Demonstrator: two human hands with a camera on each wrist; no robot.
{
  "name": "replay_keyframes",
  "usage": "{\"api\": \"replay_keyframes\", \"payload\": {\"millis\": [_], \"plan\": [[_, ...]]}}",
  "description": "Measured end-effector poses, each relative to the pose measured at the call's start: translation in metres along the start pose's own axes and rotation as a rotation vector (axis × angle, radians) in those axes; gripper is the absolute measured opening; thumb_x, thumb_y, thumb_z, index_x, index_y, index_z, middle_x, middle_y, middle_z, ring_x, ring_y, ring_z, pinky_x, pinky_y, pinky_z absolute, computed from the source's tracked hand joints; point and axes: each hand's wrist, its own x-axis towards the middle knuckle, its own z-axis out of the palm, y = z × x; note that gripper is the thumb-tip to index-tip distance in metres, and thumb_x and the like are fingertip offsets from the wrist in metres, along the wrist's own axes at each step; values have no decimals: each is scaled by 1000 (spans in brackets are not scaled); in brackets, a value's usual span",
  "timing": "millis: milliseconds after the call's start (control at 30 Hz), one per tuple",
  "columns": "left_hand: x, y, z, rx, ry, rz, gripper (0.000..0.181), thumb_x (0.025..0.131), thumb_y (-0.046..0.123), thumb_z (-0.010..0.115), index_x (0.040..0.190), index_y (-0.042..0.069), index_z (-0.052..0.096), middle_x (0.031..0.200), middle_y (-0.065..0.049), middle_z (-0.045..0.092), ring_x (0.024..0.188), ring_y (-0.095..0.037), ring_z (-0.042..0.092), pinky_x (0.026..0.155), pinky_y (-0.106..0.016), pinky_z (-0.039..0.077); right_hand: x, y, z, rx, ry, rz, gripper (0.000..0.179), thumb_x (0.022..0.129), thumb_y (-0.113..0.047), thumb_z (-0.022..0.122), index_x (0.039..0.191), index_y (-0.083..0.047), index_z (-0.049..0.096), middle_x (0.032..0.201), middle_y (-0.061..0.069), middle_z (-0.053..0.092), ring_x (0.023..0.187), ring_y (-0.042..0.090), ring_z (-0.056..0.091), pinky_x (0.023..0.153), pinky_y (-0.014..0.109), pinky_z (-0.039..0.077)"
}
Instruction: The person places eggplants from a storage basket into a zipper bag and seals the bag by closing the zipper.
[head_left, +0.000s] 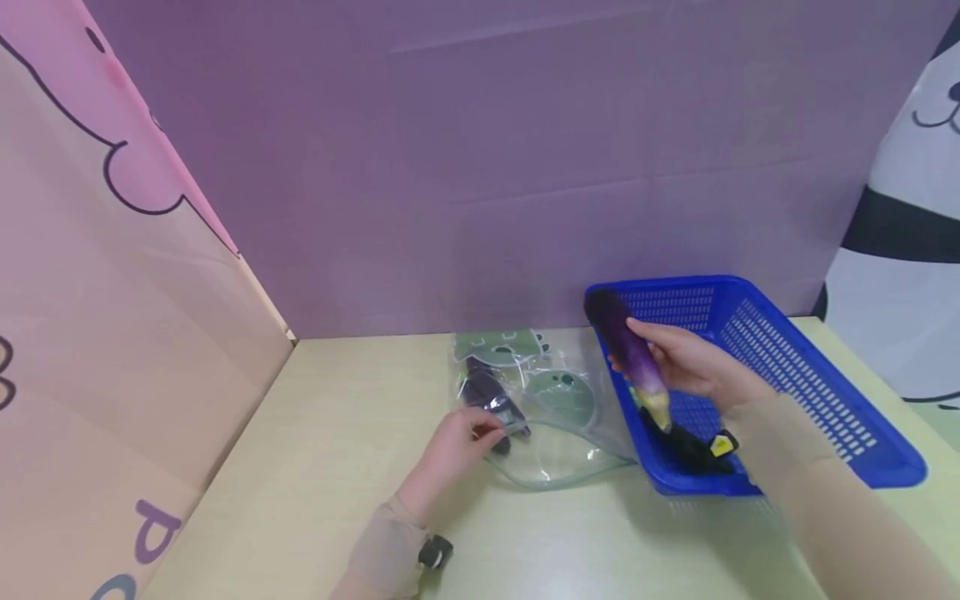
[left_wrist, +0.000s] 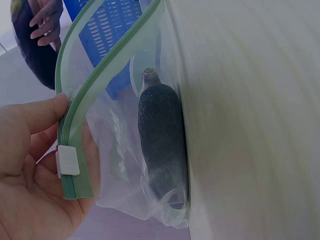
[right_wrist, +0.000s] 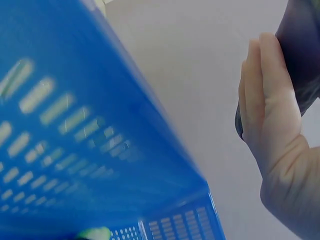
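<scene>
My right hand (head_left: 688, 360) grips a purple eggplant (head_left: 636, 357) with a pale yellow end, holding it tilted above the left side of a blue basket (head_left: 892, 458). A dark, long item (head_left: 686, 450) lies inside that basket, partly hidden by its wall. With thumb and fingers, my left hand (head_left: 456, 443) pinches the green zip edge of a clear zip bag (left_wrist: 82, 117) beside its white slider (left_wrist: 68, 160). The bag lies on its side, its mouth spread towards me. Inside it is a dark eggplant (left_wrist: 162, 132), near the left side in the head view.
The pale table (head_left: 330, 408) runs back to a purple cloth wall (head_left: 465, 167). A printed cloth panel (head_left: 112, 333) stands along the left and another (head_left: 892, 317) on the right. Basket and bag lie close together, the basket's rim standing higher.
</scene>
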Motion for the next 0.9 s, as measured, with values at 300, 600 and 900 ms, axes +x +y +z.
{"api": "replay_keyframes", "payload": {"millis": [300, 600, 900], "plan": [[1, 0, 1, 3, -1, -7, 7, 86, 8, 65, 91, 5, 70, 85, -5, 68, 73, -10, 58, 63, -18, 49, 7, 2, 27, -131, -60, 35, 22, 102, -25, 41, 105, -13, 59, 92, 3, 70, 83, 14, 69, 73, 26, 55], [1, -1, 1, 15, 9, 9, 8, 86, 7, 66, 91, 4, 70, 86, -7, 68, 74, -12, 60, 65, -18, 50, 10, 8, 54, -339, -15, 128, 53, 99, -26, 48, 134, 9, 29, 99, 5, 63, 86, 17, 65, 76, 35, 56], [2, -2, 1, 9, 13, 26, 8, 86, 6, 65, 91, 2, 70, 86, -8, 68, 74, -14, 61, 64, -17, 49, 7, 13, 75, -423, -9, 219, 73, 96, -26, 54, 145, 9, 12, 118, 23, 58, 89, 23, 66, 77, 40, 57]]}}
